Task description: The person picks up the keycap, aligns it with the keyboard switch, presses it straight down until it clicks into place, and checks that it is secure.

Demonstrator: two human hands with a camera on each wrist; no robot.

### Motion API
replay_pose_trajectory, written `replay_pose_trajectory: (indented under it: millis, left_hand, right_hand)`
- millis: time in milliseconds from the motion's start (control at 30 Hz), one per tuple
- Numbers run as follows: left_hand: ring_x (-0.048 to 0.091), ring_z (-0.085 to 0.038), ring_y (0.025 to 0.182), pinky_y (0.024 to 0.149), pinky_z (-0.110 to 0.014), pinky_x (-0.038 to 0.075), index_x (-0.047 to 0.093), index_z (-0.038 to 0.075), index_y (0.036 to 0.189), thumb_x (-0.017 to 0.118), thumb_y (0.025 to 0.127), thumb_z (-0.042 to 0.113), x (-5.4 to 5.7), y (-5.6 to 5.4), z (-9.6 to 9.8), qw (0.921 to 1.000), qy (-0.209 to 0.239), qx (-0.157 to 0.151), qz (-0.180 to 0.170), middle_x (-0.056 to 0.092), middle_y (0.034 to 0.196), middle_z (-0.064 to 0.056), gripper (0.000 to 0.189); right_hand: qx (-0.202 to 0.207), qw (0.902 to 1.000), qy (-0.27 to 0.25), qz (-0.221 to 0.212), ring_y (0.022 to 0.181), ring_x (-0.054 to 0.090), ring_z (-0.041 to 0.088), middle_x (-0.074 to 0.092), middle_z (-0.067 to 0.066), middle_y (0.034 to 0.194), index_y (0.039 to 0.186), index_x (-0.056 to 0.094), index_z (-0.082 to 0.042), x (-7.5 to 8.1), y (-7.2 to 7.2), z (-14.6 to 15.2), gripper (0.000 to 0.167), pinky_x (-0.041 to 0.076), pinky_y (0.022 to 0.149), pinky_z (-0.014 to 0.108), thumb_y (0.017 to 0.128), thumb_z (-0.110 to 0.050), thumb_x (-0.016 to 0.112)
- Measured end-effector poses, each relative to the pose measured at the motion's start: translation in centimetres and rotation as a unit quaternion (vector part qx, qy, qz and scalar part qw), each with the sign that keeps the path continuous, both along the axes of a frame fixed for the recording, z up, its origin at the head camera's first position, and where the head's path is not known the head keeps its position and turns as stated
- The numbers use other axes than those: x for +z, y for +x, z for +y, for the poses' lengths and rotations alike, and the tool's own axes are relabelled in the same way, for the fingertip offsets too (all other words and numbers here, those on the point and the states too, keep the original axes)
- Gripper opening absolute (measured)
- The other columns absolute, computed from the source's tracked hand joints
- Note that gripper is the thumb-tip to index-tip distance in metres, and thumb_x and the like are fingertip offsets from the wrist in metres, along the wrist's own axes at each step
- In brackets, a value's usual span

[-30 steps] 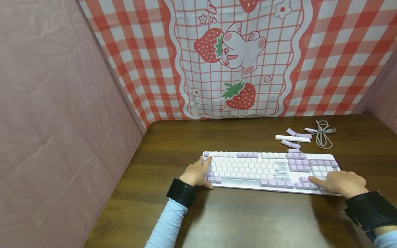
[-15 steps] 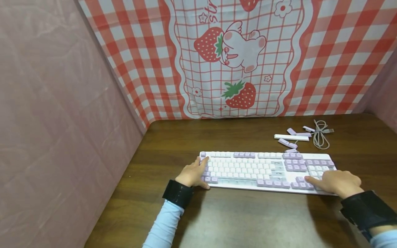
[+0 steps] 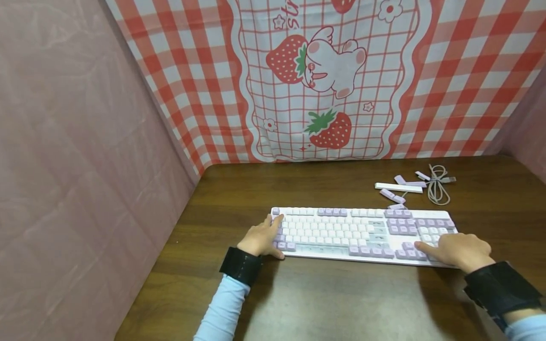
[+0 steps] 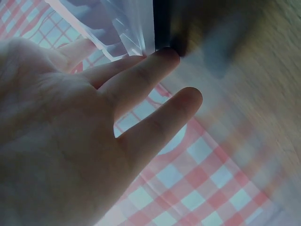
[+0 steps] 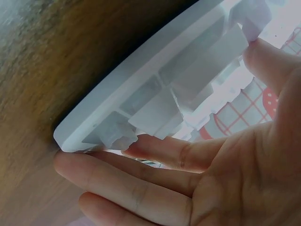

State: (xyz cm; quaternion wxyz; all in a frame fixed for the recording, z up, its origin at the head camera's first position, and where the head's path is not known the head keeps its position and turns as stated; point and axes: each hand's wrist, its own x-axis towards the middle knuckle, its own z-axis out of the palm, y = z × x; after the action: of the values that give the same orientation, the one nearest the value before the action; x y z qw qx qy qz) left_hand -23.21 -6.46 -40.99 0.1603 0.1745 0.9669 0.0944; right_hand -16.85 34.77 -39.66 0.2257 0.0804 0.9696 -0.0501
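From opposite edges, hands [image 3: 258, 238] [image 3: 465, 252] seemingly hold keyboard [image 3: 328, 232].

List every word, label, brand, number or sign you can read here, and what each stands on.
"s…": sideways lettering on the patterned cloth, cut off by the head view's top edge; the rest unclear.
Keyboard: any marks are too small to read.
Loose keycaps: nothing readable.
No brand or number is legible.

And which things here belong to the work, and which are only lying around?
In the work:
keyboard, with left hand and right hand touching its ends
loose keycaps, probably: the keyboard lacks several

Apparently just lying about:
coiled cable
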Motion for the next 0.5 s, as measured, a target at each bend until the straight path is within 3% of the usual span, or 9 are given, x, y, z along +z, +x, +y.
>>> replay_pose_trajectory:
  millis: [500]
  left_hand:
    - [0.039, -0.040, 0.132, 0.105, -0.052, 0.035, 0.022, 0.014, 0.147, 0.083, 0.064, 0.035, 0.07, 0.04, -0.48, 0.9999, 0.010, 0.001, 0.007, 0.022, 0.150, -0.027, 0.105]
  right_hand:
    - [0.002, 0.9995, -0.002, 0.032, 0.073, 0.054, 0.043, 0.055, 0.040, 0.091, 0.096, 0.060, 0.014, -0.13, 0.38, -0.48, 0.096, 0.042, 0.056, 0.047, 0.083, -0.076, 0.029]
